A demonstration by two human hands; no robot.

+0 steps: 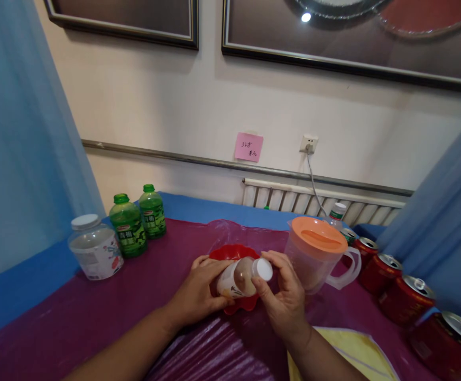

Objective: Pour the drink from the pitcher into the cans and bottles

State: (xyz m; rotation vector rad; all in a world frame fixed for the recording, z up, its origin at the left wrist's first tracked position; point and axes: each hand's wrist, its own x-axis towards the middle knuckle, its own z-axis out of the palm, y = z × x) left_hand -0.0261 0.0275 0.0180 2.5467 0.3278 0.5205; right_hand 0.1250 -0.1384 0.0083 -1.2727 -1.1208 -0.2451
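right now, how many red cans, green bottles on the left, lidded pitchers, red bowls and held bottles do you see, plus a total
Red cans: 4
Green bottles on the left: 2
Lidded pitcher: 1
Red bowl: 1
Held bottle: 1
Total: 9

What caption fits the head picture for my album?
Left hand on bottle, right hand at white cap, above red bowl.

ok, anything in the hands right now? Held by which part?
Yes, a small bottle: left hand wrapped around its body, right hand with thumb and fingers at its white cap.
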